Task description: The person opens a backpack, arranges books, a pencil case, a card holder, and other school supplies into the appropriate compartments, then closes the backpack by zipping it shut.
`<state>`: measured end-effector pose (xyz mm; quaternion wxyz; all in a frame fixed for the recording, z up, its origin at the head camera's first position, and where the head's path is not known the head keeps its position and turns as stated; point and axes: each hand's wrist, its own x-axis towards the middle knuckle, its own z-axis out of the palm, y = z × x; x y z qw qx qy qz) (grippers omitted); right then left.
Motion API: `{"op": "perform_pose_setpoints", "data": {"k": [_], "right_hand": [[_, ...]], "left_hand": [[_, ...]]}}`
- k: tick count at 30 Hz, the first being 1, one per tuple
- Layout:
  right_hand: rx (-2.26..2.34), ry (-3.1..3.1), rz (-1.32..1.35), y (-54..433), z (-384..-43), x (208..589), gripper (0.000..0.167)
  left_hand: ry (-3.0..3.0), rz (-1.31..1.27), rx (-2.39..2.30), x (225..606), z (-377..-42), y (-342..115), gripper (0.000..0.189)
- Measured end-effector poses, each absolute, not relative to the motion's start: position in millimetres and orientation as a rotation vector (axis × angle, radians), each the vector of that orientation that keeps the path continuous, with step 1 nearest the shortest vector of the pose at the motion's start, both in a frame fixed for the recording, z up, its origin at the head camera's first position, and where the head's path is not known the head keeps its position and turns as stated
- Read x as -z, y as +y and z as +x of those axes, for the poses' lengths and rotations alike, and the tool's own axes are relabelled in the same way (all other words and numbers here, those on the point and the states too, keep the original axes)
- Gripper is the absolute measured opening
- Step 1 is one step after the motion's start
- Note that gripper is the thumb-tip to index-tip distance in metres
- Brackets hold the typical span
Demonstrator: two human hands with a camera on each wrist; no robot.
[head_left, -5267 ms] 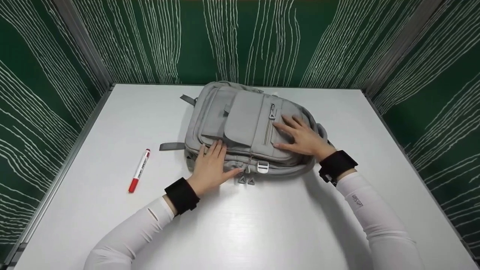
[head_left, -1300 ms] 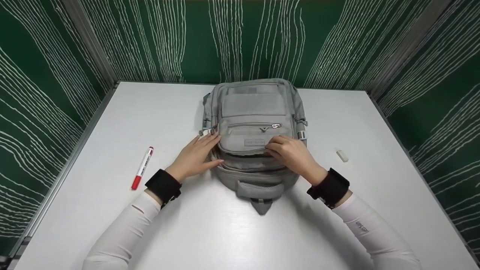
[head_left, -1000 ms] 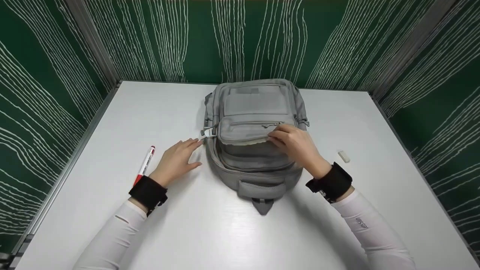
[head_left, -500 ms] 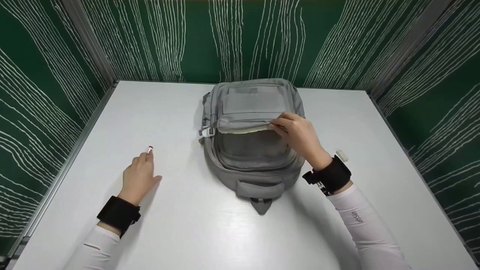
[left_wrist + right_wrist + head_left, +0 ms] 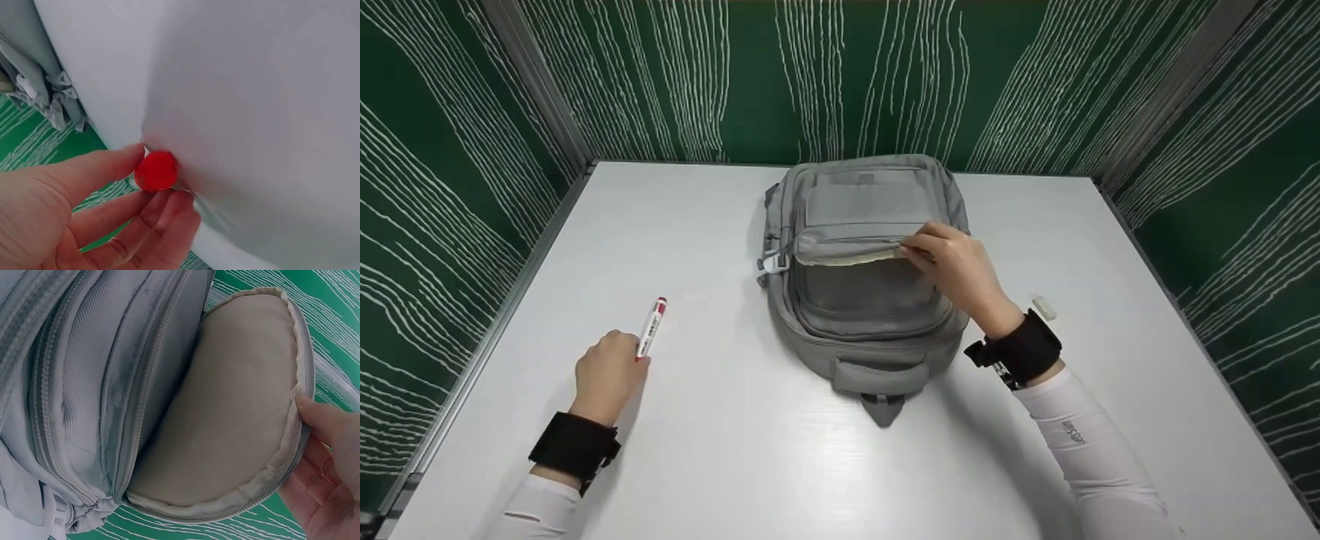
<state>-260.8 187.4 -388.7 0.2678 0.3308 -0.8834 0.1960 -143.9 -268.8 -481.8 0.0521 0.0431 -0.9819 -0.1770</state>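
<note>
A grey backpack [image 5: 877, 300] lies on the white table with its front pocket unzipped. My right hand [image 5: 956, 274] pinches the edge of the pocket flap [image 5: 847, 251] and holds it lifted. In the right wrist view the flap's beige lining [image 5: 236, 388] faces the camera, and my thumb [image 5: 323, 416] presses on its zippered edge. At the left of the table, my left hand [image 5: 607, 371] grips a red-and-white marker [image 5: 651, 330] near its lower end. The left wrist view shows the marker's red end [image 5: 156, 170] between thumb and fingers.
A small white eraser [image 5: 1043, 307] lies to the right of the backpack, near my right wrist. The backpack's carry handle [image 5: 881, 376] points toward me. Green walls with white streaks [image 5: 877, 82] border the white table [image 5: 780, 465] at the back and sides.
The backpack has turned so its top faces me, and the eraser has come into view. My right hand has raised the pocket flap. My left hand has left the backpack and taken hold of the marker.
</note>
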Motion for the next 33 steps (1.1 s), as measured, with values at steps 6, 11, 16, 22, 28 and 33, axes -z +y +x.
{"op": "perform_pose_setpoints", "data": {"k": [6,11,16,22,28,33], "right_hand": [[-0.519,-2.399,0.884,187.9,-259.3,387.9,0.014],[-0.522,-2.396,0.885,187.8,-260.3,388.1,0.013],[-0.529,-2.395,0.878,188.1,-260.7,389.3,0.014],[-0.541,-2.385,0.883,187.6,-260.7,389.6,0.013],[-0.555,-2.389,0.88,187.8,-260.4,390.7,0.013],[-0.575,-2.386,0.878,187.2,-259.5,390.4,0.014]], "left_hand": [[-2.979,0.101,0.552,481.8,-147.6,-264.4,0.012],[-2.975,0.052,0.567,476.8,-149.2,-252.4,0.013],[-2.932,-0.07,0.566,467.2,-150.0,-229.8,0.017],[-2.861,-0.237,0.52,454.9,-154.4,-192.5,0.022],[-2.803,-0.386,0.436,444.8,-165.8,-154.7,0.026],[-2.759,-0.465,0.372,439.6,-180.8,-127.9,0.018]]}}
